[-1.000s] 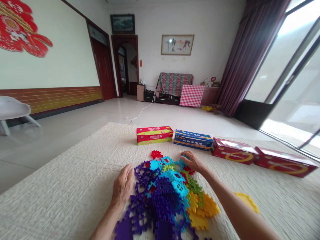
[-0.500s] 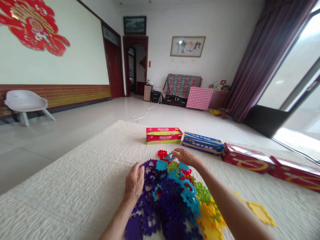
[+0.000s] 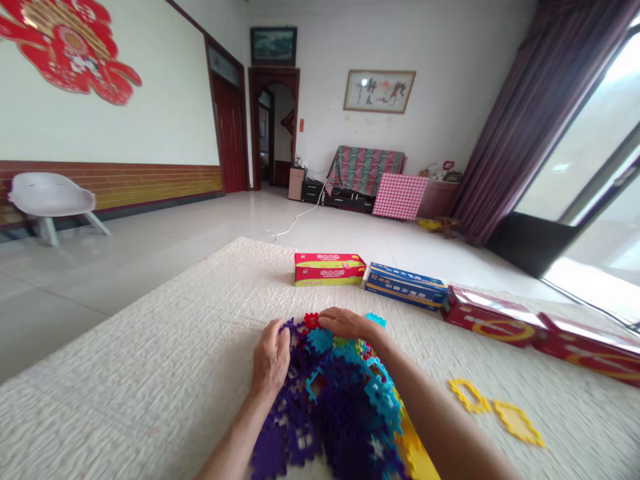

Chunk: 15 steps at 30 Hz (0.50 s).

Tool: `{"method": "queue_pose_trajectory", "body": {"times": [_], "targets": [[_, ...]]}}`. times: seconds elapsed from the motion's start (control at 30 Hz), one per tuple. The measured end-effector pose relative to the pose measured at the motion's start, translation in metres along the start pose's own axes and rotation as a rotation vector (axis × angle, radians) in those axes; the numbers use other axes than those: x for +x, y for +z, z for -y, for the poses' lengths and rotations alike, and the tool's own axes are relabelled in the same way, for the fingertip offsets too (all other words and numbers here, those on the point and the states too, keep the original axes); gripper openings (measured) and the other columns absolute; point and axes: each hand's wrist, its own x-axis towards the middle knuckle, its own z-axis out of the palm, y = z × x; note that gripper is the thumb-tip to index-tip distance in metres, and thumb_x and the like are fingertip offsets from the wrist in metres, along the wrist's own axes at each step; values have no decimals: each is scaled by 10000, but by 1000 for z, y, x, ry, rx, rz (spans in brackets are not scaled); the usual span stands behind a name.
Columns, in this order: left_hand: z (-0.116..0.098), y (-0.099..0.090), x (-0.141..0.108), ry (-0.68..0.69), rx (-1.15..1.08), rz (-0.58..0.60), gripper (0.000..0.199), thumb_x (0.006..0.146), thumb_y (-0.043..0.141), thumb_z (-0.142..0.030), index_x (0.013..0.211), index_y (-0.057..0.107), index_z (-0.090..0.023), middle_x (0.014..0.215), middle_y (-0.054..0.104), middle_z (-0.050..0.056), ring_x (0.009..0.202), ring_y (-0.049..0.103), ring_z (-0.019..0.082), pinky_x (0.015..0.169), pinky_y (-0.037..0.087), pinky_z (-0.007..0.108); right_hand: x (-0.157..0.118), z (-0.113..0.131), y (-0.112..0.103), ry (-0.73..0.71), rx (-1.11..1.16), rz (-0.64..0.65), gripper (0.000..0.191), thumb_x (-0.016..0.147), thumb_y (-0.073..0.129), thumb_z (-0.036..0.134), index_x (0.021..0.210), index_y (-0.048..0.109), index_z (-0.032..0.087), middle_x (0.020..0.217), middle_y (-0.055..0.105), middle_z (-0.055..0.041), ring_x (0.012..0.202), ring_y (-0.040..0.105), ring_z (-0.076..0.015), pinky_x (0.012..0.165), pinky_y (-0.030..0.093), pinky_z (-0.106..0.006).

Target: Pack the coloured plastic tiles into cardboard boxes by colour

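A heap of toothed plastic pieces lies on the cream mat, with purple pieces (image 3: 345, 407) on the left and middle, light blue pieces (image 3: 383, 393) beside them and yellow pieces (image 3: 413, 453) at the lower right. My left hand (image 3: 271, 357) rests against the heap's left edge, fingers slightly curved and holding nothing. At the far edge, my right hand (image 3: 347, 323) lies flat over the pieces, fingers stretched leftward beside a red piece (image 3: 311, 321). Its forearm hides part of the heap's right side.
Beyond the heap stand a red and yellow box (image 3: 330, 270), a blue box (image 3: 405, 287) and two dark red boxes (image 3: 493, 317). Two loose yellow pieces (image 3: 520, 423) lie at the right on the mat (image 3: 165, 347). A white chair (image 3: 53, 197) stands far left.
My right hand has moved left and nearer across the heap's far edge, and the red piece there has shifted closer. My left hand is nearly unchanged.
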Motion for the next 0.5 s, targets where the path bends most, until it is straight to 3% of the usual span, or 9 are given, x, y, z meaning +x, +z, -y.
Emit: {"method": "queue_pose_trajectory", "body": {"times": [0.13, 0.23, 0.3, 0.4, 0.5], "targets": [[3, 1, 0, 19, 0, -13, 367, 889, 376, -338, 1104, 601, -144, 1159, 647, 135, 1103, 589, 235, 990, 442, 399, -15, -15, -11, 93, -1, -112, 311, 886, 439, 366, 1078, 651, 243, 1088, 681, -19, 1045, 583, -194, 906, 428, -278], [2, 1, 1, 10, 2, -13, 368, 883, 385, -341, 1091, 610, -138, 1140, 658, 137, 1088, 600, 237, 980, 452, 393, -25, -42, -13, 260, -31, -237, 362, 909, 352, 306, 1080, 640, 167, 1115, 658, -118, 1080, 568, -249, 926, 410, -379], [1, 1, 1, 5, 1, -15, 366, 879, 388, -346, 1077, 616, -139, 1125, 666, 135, 1068, 611, 239, 965, 464, 395, -33, -55, -9, 344, -43, -273, 347, 893, 376, 297, 998, 662, 130, 1034, 672, -168, 1031, 592, -284, 895, 421, -423], [-1, 1, 2, 5, 10, -10, 363, 873, 391, -347, 1057, 624, -139, 1114, 672, 135, 1054, 617, 242, 954, 471, 398, -47, -60, -5, 347, -21, -266, 306, 867, 443, 336, 919, 684, 155, 951, 696, -139, 949, 630, -262, 863, 446, -382], [-2, 0, 3, 1, 15, -1, 360, 869, 391, -344, 1052, 627, -144, 1117, 673, 130, 1060, 616, 239, 958, 467, 392, -71, -56, -11, 295, 23, -278, 358, 881, 417, 416, 1049, 667, 223, 1055, 696, -63, 968, 632, -211, 858, 462, -316]]}}
